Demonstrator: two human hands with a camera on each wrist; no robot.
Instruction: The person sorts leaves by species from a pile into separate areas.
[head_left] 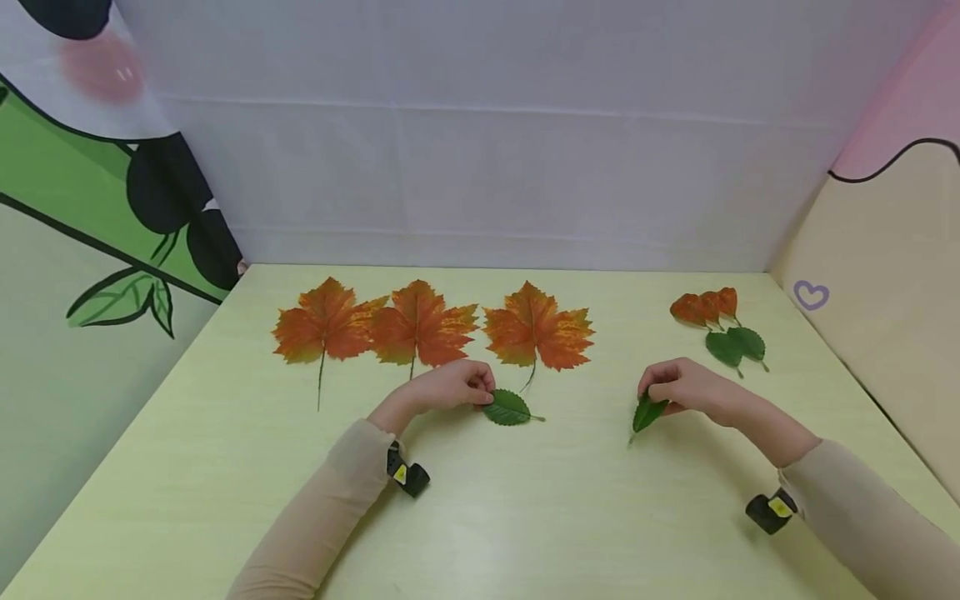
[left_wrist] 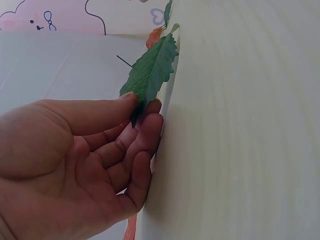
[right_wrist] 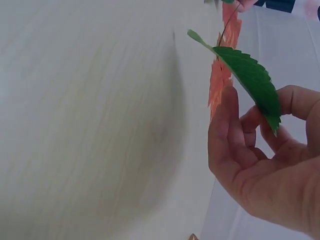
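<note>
My left hand [head_left: 453, 386] pinches a green leaf [head_left: 507, 407] with serrated edges between thumb and fingers, its stem pointing right. In the left wrist view that leaf [left_wrist: 152, 67] rises from the thumb tip, close beside the table surface. Another green leaf [head_left: 647, 412] is pinched in my right hand [head_left: 693, 390], stem pointing down toward the table. The right wrist view shows this leaf [right_wrist: 250, 77] curving between thumb and fingers. Just beyond the left hand lie an orange maple leaf [head_left: 423, 325] and, to its right, another maple leaf [head_left: 536, 327].
A third maple leaf [head_left: 324, 323] lies at the left of the row, its edge meeting the middle one. At the back right are several small orange leaves [head_left: 688, 309] above two green leaves [head_left: 723, 347]. A pale cloth wall [head_left: 510, 183] borders the table [head_left: 525, 517] behind.
</note>
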